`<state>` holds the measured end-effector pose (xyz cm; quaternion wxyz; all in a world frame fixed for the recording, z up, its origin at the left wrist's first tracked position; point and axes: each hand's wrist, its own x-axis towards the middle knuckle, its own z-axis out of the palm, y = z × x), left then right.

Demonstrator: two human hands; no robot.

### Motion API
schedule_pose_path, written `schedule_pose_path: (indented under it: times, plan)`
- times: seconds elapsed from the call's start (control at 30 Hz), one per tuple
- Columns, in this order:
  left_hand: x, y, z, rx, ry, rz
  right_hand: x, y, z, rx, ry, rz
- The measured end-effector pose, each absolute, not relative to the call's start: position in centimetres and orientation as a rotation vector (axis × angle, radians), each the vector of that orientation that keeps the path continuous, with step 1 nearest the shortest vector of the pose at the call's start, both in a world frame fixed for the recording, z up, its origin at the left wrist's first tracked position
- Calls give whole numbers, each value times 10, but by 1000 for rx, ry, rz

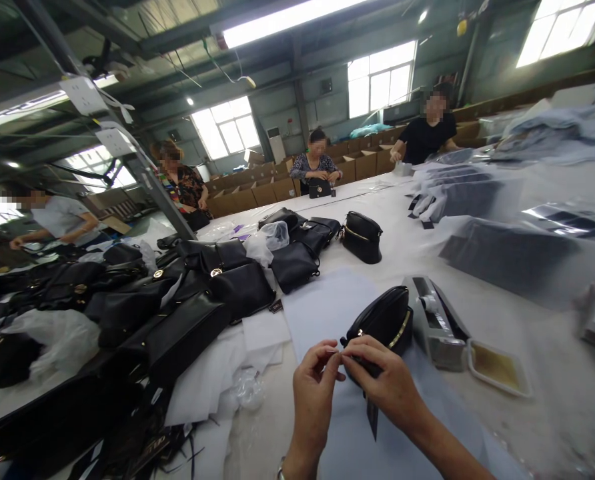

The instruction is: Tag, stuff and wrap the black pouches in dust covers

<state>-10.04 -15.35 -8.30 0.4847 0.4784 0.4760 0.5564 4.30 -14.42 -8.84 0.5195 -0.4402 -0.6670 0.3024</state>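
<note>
My left hand (317,393) and my right hand (385,380) meet at the near end of a small black handbag (377,320) with a gold zip. Thumbs and forefingers of both are pinched together at the same spot. Whatever sits between the fingertips is too small to make out. A dark hang tag (372,419) dangles below my right hand. The bag stands upright on white paper (327,303), and my right hand partly covers its lower side.
Many black bags (182,340) are heaped on the left, with white paper sheets (202,387) before them. On the right are a metal tape dispenser (440,327) and a shallow tray (500,368). Another black bag (361,237) stands ahead. Several co-workers (316,163) are around the table.
</note>
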Motion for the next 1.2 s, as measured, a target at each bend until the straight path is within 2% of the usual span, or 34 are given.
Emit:
schedule_pose_path:
  times: [0.73,1.2]
  plan:
    - [-100,-152,-86,1139,1084,1333,33,-148,-80,-1118,-1474,611]
    - [-100,-149,-87,1194,1120,1368,39,-146,-88,-1096,-1644,528]
